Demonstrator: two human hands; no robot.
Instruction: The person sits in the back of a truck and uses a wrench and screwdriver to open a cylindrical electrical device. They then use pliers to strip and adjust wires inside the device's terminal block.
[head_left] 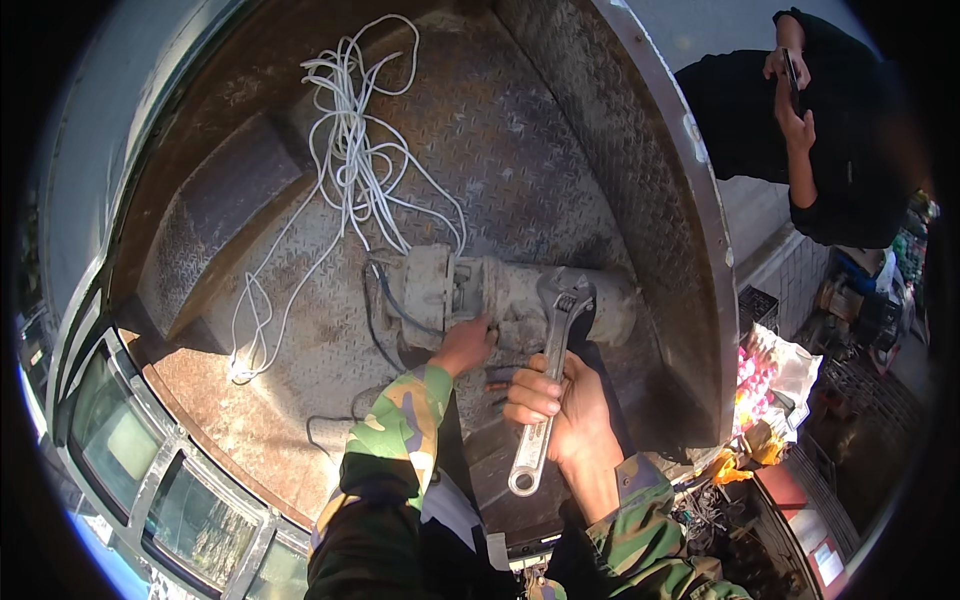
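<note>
In my right hand [560,410] is a long steel adjustable wrench [533,445], gripped around its handle, with its jaw end raised over a dusty grey cylindrical motor [615,305]. The motor lies on its side on a rusty tread-plate metal bed [500,180]. My left hand [462,345] reaches to the motor's left half, fingers curled against the housing beside an open section with fittings inside; its fingertips are partly hidden. A black cable [380,310] runs from the motor's left end across the bed.
A tangled white cord [355,160] lies on the bed, inside metal walls [670,180] and beside a raised step [225,200]. Windows [115,430] line the lower left. At right, outside, a person [840,150] holds a phone [790,80], above piled bags and goods [775,390].
</note>
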